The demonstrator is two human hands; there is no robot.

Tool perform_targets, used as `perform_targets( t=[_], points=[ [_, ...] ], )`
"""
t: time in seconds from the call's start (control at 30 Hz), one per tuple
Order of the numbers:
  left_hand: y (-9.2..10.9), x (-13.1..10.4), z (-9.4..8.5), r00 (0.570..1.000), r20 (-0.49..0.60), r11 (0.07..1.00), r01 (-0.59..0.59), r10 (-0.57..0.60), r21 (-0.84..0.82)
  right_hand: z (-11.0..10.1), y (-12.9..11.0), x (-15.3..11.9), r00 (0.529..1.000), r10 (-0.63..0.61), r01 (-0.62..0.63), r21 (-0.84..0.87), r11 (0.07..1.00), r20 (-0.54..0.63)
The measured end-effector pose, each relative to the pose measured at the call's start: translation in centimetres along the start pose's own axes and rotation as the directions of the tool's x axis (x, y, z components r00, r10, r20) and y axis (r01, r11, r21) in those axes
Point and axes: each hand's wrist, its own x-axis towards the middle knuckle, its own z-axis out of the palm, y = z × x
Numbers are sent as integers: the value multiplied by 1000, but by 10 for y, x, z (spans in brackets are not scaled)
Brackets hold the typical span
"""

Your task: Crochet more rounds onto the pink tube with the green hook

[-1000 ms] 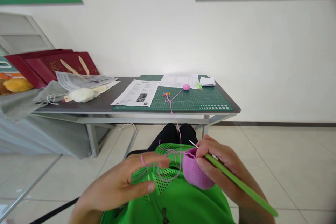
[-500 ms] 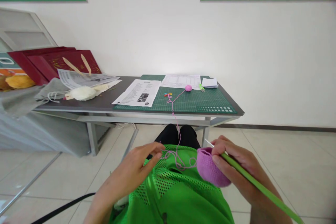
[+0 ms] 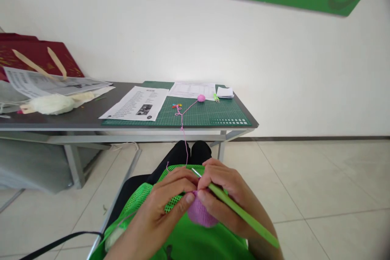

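Note:
My right hand [image 3: 224, 185] is closed around a crochet hook [image 3: 243, 213] with a long green handle; its metal tip points up and left. Below my fingertips hangs a rounded pink crochet piece [image 3: 203, 213], its top edge partly covered by both hands. My left hand [image 3: 170, 197] pinches the piece's left upper edge between thumb and fingers, right beside the right fingertips. From my lap a pink yarn strand [image 3: 184, 140] runs up over the table edge to a small pink yarn ball [image 3: 201, 98] on the green cutting mat [image 3: 195, 115]. The stitches at the hook tip are hidden.
Printed sheets [image 3: 134, 103] lie on the table [image 3: 91, 113], with small colourful stitch markers [image 3: 176, 106], green snips [image 3: 216, 98] and white note paper [image 3: 224, 92]. White yarn [image 3: 51, 104] and dark red bags [image 3: 39, 55] are on the left. A wall stands behind.
My hands have come together: the right brought the pink piece and hook leftward, and the left now grips the piece's edge. The view has turned right, shifting the table leftward.

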Motion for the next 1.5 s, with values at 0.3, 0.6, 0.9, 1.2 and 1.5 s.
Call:
perform_targets(
  t=[0.3,0.6,0.9,1.2,1.5],
  points=[
    [-7,-12,-6,985,-169,938,-27,-34,-346,-11,15,-1,997,-46,25,305,952,61],
    [-4,-12,0,980,-198,882,-80,-16,-465,-3,24,0,993,-106,60,536,842,56],
    [-7,-10,-7,979,-184,922,11,-89,-388,-4,10,-7,996,-85,78,465,882,-6],
    [-9,-9,-35,680,-726,935,-182,-105,-306,-17,12,-13,997,-76,62,335,940,29],
    [-70,-26,-112,357,-890,943,-63,-283,-326,-40,14,-26,995,-57,74,229,971,-81]
  ],
)
